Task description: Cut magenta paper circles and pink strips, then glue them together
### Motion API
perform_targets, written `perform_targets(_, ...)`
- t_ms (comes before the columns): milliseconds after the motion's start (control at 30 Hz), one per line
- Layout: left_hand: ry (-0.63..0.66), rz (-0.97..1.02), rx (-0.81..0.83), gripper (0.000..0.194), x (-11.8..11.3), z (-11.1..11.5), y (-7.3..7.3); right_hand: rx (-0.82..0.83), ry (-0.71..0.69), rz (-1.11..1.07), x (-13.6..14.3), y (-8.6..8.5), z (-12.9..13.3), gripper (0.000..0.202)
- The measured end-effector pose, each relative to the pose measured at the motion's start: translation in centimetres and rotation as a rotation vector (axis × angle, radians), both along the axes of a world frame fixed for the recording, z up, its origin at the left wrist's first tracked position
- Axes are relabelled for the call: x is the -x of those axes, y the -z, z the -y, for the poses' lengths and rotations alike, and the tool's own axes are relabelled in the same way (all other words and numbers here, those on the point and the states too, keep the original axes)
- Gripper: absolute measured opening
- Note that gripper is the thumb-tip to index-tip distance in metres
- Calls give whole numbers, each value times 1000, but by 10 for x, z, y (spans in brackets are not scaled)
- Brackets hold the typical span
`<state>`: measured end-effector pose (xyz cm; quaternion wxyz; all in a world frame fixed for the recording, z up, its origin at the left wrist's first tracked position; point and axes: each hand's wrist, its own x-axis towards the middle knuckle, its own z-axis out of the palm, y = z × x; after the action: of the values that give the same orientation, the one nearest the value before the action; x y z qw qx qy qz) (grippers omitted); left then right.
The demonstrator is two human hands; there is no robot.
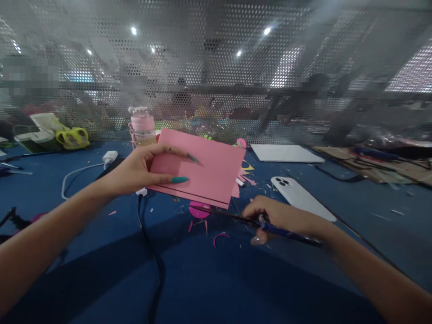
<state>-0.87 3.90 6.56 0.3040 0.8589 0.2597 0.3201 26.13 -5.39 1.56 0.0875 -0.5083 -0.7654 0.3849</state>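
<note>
Pink paper (209, 166), apparently folded or stacked, is tilted above the dark blue table, with a dark line near its lower edge. My left hand (151, 168) grips its left side, thumb and finger lying on the front face. Below and to the right of the sheet, my right hand (266, 218) is closed around a long, thin dark blue tool (290, 234). The tool's thin dark end reaches left, just under the paper's lower edge; blur hides its exact shape. A magenta paper circle (200, 209) lies beneath that end, beside thin magenta scraps.
A white phone (302, 198) lies right of my right hand, with a white sheet (286, 153) behind it. A pink-capped bottle (143, 126) stands behind my left hand. At left are a charger (110, 156) and a black cable. Perforated metal (209, 67) rises behind the table (202, 279).
</note>
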Motion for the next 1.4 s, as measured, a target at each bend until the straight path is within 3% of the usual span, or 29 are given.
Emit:
perform_targets(200,-220,147,-117,41,-5,-5,11,-248,165,177,-5,-1,-4,47)
perform_targets(267,-266,286,-11,40,-8,-7,15,-362,248,253,-8,2,-8,45)
perform_targets(300,-264,376,124,40,-10,-7,17,-418,313,318,-10,3,-10,41)
perform_targets(367,-231,572,570,38,-14,-6,18,-509,473,495,-14,8,-15,33)
perform_targets(433,-179,716,980,40,-15,-3,18,-531,596,655,-19,13,-21,30)
perform_targets(500,-90,874,1271,47,-15,0,18,-514,669,724,-23,18,-26,30)
perform_targets(633,188,1243,1725,54,-11,5,20,-460,757,761,-29,27,-32,36)
perform_targets(800,397,1368,1947,57,-9,6,25,-419,830,750,-28,29,-34,38)
perform_targets(933,488,1387,1982,55,-7,6,29,-337,891,737,-27,30,-34,43)
perform_targets(1033,383,1338,1883,50,-9,6,28,-321,925,741,-27,32,-34,45)
perform_targets(1100,178,1227,1725,46,-12,6,28,-330,965,734,-26,34,-33,49)
perform_targets(1200,-83,908,1413,44,-19,5,32,-376,995,721,-20,35,-31,46)
perform_targets(1300,-69,551,1086,54,-24,5,43,-464,987,735,-12,37,-29,42)
perform_targets(1400,-22,357,867,66,-27,6,54,-657,934,797,-6,44,-27,40)
